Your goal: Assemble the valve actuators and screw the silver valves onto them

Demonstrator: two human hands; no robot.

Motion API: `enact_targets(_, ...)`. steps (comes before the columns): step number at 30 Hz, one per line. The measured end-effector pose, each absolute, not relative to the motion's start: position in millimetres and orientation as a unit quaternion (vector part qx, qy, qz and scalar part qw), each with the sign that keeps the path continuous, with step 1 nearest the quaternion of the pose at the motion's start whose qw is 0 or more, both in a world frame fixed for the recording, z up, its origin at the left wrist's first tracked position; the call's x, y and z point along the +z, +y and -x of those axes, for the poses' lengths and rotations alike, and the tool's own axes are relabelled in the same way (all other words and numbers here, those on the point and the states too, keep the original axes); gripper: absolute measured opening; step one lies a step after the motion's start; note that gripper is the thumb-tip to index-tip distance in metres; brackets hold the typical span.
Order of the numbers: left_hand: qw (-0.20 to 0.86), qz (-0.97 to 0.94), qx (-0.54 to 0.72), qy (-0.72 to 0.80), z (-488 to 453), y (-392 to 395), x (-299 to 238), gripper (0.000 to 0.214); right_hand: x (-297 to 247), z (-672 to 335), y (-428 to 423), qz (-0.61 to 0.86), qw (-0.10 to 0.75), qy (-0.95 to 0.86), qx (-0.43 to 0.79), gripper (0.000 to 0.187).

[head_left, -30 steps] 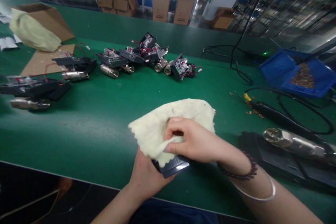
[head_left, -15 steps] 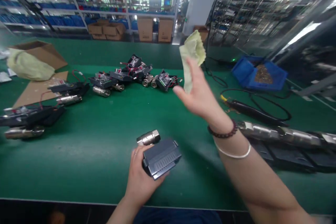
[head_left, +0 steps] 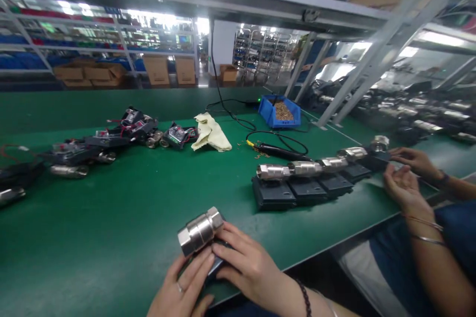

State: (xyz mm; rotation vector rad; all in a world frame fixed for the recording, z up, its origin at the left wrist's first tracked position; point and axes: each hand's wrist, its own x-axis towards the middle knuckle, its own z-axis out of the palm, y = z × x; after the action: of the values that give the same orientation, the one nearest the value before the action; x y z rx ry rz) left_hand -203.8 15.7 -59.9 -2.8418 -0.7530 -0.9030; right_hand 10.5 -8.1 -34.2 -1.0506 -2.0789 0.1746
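Near the front edge of the green table [head_left: 122,218], both my hands grip one assembled unit [head_left: 201,232], a dark flat housing with a shiny metal cylinder fitting on top. My left hand [head_left: 184,287] holds it from below with fingers wrapped up its side. Over the dark housing from the right lies my right hand [head_left: 247,267], fingers pressed on it. The pale yellow cloth [head_left: 210,132] lies on the table farther back, in nobody's hand.
A row of finished units [head_left: 308,181] lies to the right; a co-worker's hands [head_left: 403,178] touch its far end. Several unfinished units with red wires [head_left: 111,141] sit at the back left. A blue bin of small parts [head_left: 280,111] and a black corded tool [head_left: 277,151] lie beyond.
My right hand let the cloth go onto the table at the back and came down onto the unit. The view has swung right, bringing the co-worker into sight.
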Motion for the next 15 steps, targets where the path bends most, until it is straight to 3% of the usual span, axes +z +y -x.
enact_targets(4, -0.019, 0.920, -0.317, -0.231, 179, 47, -54, 0.042, -47, -20, -9, 0.499, 0.381, -0.778, 0.005, 0.042)
enact_targets(7, -0.065, 0.916, -0.343, -0.199, 152, 80, -53, 0.041, -49, -34, -5, 0.576, 0.384, -0.721, -0.031, 0.038)
enact_targets(10, -0.147, 0.902, -0.363, -0.184, 121, 100, -51, 0.040, -51, -50, -2, 0.616, 0.423, -0.661, -0.070, 0.035)
enact_targets(13, -0.271, 0.874, -0.364, -0.175, 100, 93, -42, 0.042, -59, -55, -10, 0.606, 0.464, -0.643, -0.061, 0.048)
enact_targets(15, -0.263, 0.877, -0.353, -0.192, 94, 83, -37, 0.042, -71, -55, -17, 0.597, 0.489, -0.635, -0.029, 0.052)
